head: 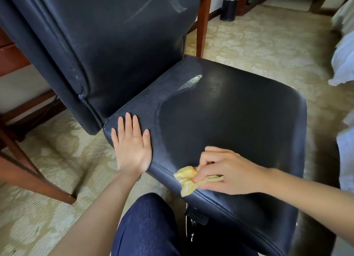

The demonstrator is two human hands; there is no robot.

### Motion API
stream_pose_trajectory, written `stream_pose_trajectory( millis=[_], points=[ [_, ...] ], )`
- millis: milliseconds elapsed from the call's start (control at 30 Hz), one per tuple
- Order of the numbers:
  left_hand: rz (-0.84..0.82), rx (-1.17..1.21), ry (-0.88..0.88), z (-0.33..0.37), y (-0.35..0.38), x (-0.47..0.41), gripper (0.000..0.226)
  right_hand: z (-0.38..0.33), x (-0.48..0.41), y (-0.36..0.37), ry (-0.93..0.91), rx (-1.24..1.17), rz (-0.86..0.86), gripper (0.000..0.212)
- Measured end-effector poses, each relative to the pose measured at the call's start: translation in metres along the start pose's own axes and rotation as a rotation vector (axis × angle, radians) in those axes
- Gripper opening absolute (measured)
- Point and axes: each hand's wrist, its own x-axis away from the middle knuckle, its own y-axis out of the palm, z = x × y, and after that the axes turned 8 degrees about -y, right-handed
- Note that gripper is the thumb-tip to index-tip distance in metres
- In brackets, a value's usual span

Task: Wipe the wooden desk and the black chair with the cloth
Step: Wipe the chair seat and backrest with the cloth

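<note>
left hand [131, 146]: our fingers flat on chair [220, 110] seat
right hand [222, 172]: we pinch cloth [186, 176] against seat edge

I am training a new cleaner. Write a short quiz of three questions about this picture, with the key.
1. True or false: the left hand rests flat, with straight fingers, on the chair seat.
2. Which hand pinches the yellow cloth? A) left B) right C) neither
3. What is the dark cylinder standing on the carpet beyond the chair?

Key: 1 true. 2 B, the right hand. 3 A waste bin.
</note>
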Motion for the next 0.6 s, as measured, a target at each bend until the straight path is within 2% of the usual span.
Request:
stream_pose_trajectory(
  millis=[167,333,600],
  points=[
    [0.002,-0.004,-0.008,0.001,0.001,0.002,0.059,0.024,-0.001,-0.012,0.039,-0.029,0.035,0.012],
    [-0.001,-0.008,-0.012,0.002,0.000,0.003,0.059,0.071,-0.018,-0.024,0.298,0.040,0.180,0.010],
    [0.002,-0.021,-0.017,0.003,0.000,0.004,0.058,0.126,-0.077,-0.027,0.579,0.166,0.383,0.015]
  ],
)
